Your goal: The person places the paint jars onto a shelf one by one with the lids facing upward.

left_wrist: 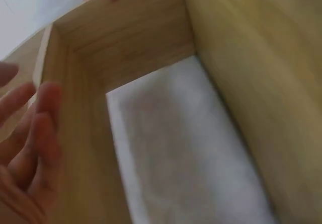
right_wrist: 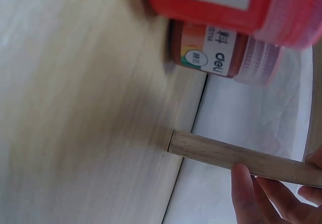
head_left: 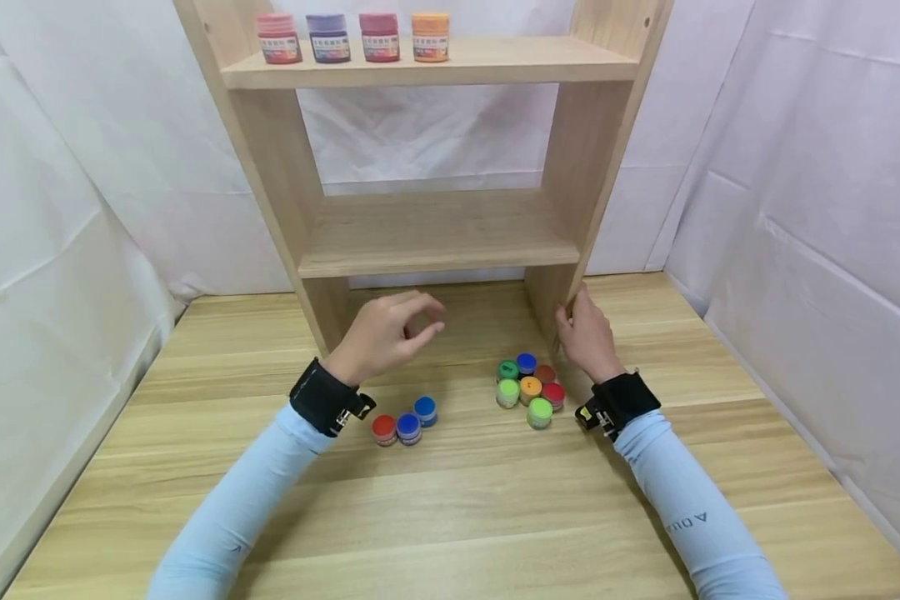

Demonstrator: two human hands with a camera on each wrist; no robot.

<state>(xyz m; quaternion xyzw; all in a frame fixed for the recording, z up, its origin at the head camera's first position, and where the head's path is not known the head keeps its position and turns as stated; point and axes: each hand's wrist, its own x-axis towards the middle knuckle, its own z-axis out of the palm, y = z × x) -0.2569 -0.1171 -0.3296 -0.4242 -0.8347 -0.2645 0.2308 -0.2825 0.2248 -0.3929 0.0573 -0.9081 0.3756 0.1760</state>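
Observation:
A light wooden shelf unit (head_left: 438, 233) stands on the table, its lowest bay framed by two side panels. My right hand (head_left: 587, 337) grips the lower front edge of its right side panel, fingers on one side and thumb on the other; in the right wrist view the fingers (right_wrist: 243, 186) touch that panel edge (right_wrist: 216, 152). Before the lowest bay, my left hand (head_left: 390, 332) hovers with loosely bent fingers and holds nothing. Below it stand small paint jars, one red (head_left: 384, 428) and two blue (head_left: 408, 427). Close to the right hand is a cluster of several jars (head_left: 530, 387).
Four jars are too many to count singly, so several paint jars (head_left: 380, 38) line the upper shelf (head_left: 510, 62). The middle shelf (head_left: 442, 229) sits below it. White cloth (head_left: 817, 192) hangs around the wooden table (head_left: 450, 517).

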